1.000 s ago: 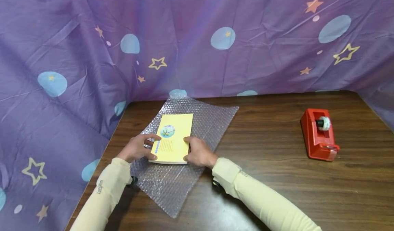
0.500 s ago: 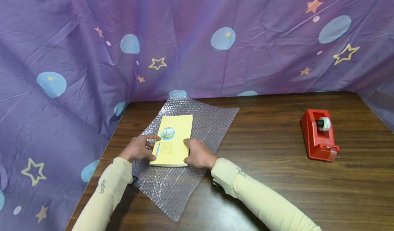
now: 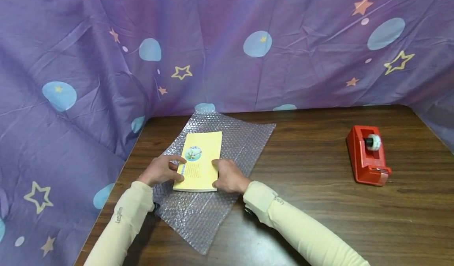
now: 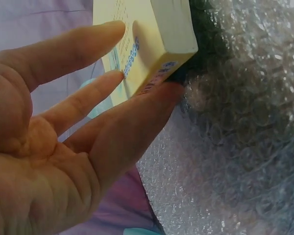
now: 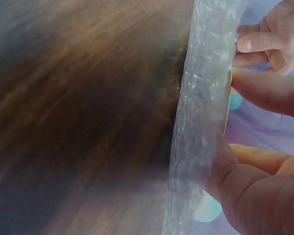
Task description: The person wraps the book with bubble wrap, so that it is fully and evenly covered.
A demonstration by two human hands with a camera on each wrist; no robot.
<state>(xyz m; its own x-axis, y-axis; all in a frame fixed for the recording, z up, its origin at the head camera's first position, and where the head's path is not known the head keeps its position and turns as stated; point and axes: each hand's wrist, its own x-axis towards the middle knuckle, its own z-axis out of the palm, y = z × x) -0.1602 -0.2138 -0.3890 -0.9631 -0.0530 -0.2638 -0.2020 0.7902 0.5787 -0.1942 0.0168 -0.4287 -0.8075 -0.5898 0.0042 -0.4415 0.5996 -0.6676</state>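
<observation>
A thick yellow paperback book (image 3: 203, 143) with a round blue picture lies over a sheet of clear bubble wrap (image 3: 198, 214) in the head view. My left hand (image 3: 160, 170) holds its left side near the lower corner, and my right hand (image 3: 229, 176) grips the opposite side. In the left wrist view the thumb of the left hand (image 4: 63, 137) is over the cover, other fingers at the spine of the book (image 4: 147, 54). Fingers of the right hand (image 5: 264, 191) meet the book's edge in the right wrist view, where bubble wrap (image 5: 196, 98) hides most of the book.
A red tape dispenser (image 3: 369, 155) with a small roll stands on the right of the dark wooden table (image 3: 305, 187). A purple curtain (image 3: 227, 53) with stars and planets hangs behind the table and along its left side.
The book has slid slightly toward the person, along with both hands' hold on it. Over the last half second, the left thumb has shifted a little right on the cover.
</observation>
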